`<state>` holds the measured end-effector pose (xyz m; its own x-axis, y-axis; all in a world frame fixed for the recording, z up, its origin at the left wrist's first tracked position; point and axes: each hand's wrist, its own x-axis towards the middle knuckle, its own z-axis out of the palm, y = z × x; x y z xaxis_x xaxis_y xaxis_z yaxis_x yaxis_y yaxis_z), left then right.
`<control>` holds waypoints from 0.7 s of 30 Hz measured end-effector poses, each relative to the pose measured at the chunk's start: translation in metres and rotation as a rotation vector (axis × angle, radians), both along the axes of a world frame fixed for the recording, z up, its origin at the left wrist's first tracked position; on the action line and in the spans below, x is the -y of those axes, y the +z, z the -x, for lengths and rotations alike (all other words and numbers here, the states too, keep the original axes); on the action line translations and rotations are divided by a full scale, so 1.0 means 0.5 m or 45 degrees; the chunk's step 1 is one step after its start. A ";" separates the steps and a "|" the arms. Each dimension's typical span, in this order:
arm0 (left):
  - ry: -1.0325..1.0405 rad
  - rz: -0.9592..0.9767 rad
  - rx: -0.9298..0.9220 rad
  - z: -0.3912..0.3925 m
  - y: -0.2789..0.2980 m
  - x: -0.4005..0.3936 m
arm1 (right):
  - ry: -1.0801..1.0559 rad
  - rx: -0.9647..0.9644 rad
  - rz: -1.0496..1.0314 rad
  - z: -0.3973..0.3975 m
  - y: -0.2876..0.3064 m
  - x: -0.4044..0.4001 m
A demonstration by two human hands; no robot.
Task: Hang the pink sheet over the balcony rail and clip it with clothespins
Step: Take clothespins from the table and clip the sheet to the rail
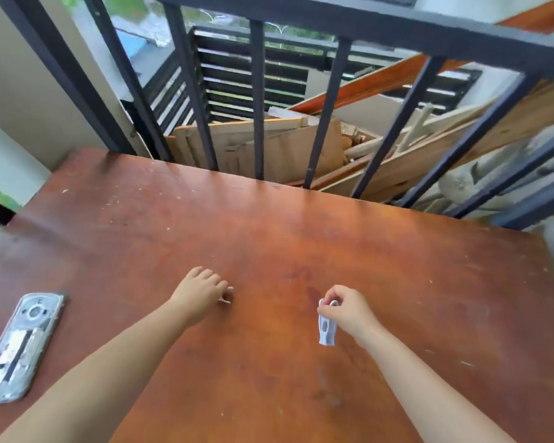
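My right hand pinches a white clothespin by its top, and the pin hangs down just above the brown table. My left hand is curled over a second white clothespin lying on the table; only the pin's ends show past the fingers. The dark metal balcony rail runs across the top of the view, beyond the table's far edge. No pink sheet is in view.
A phone in a clear case lies face down at the table's left edge. Behind the rail's vertical bars, wooden boards and cardboard are piled up. A pale wall stands to the left.
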<state>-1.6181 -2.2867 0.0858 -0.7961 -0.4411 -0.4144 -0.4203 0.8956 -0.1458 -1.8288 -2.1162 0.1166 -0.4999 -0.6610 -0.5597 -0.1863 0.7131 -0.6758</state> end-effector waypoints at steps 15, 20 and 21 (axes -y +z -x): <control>1.447 -0.798 -0.465 -0.251 0.105 -0.342 | 0.922 0.171 0.113 -0.242 0.049 -0.016; 1.876 -0.594 -0.629 -0.451 0.167 -0.547 | 1.540 -0.086 0.269 -0.466 0.113 -0.065; 1.957 -0.537 -0.653 -0.497 0.178 -0.592 | 1.677 -0.162 0.331 -0.521 0.125 -0.082</control>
